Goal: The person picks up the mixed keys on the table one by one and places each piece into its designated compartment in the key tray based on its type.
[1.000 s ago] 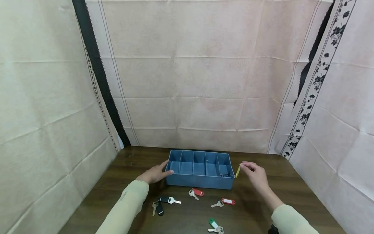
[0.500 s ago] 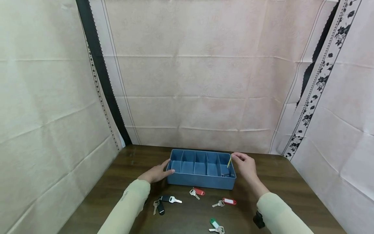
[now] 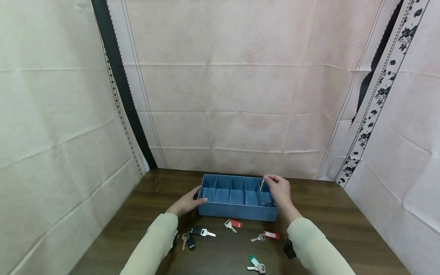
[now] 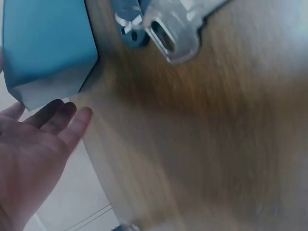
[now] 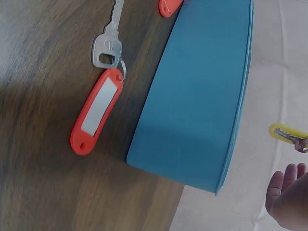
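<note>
Green-tagged key (image 3: 253, 261) nearest, on brown wood table (image 3: 216, 259). Beyond it, to left: two black-tagged keys (image 3: 191, 244), close together. To right: red-tagged key (image 3: 272, 235) lying flat; second red-tagged key (image 3: 236, 224) slightly farther, just before blue box (image 3: 237, 211). Dark items (image 3: 268, 204) in box's rightmost compartment. Left hand (image 3: 185, 202) touching box's left end, fingers loosely spread. Right hand (image 3: 280, 191) at right end, thumb and fingertips closely pinching yellow-tagged key (image 3: 262, 185) by rightmost compartment; cannot tell whether it dips below rim. Pale cloth (image 3: 240, 95) behind.
</note>
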A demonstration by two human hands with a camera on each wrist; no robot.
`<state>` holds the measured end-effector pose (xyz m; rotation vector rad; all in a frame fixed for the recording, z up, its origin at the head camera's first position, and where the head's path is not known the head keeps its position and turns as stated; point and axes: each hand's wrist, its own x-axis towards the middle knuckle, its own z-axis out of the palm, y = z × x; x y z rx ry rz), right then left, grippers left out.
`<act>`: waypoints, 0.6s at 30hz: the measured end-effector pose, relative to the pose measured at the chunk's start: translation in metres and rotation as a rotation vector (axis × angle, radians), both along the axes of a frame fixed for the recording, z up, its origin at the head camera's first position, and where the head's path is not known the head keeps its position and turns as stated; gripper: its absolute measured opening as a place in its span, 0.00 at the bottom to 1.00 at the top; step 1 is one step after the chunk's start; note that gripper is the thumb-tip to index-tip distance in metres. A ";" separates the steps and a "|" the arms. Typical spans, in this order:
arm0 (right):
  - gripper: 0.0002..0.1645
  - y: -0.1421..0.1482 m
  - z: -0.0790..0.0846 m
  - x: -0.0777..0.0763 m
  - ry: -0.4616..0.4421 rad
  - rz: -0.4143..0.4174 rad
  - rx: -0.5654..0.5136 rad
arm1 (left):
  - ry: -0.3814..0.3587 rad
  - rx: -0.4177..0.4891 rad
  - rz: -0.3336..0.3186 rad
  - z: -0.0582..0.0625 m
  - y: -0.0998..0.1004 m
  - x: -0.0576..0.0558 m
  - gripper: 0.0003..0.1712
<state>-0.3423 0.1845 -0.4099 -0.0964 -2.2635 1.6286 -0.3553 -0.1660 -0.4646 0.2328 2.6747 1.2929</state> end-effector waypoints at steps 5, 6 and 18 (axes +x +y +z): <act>0.22 -0.003 -0.004 -0.005 -0.037 -0.024 -0.031 | 0.012 0.063 0.011 0.000 0.002 -0.001 0.44; 0.21 -0.004 -0.005 -0.006 -0.044 -0.027 -0.040 | 0.009 0.071 0.015 0.000 0.002 -0.001 0.44; 0.20 -0.018 -0.011 -0.012 -0.073 -0.020 -0.062 | -0.001 0.129 0.008 0.002 0.001 -0.002 0.45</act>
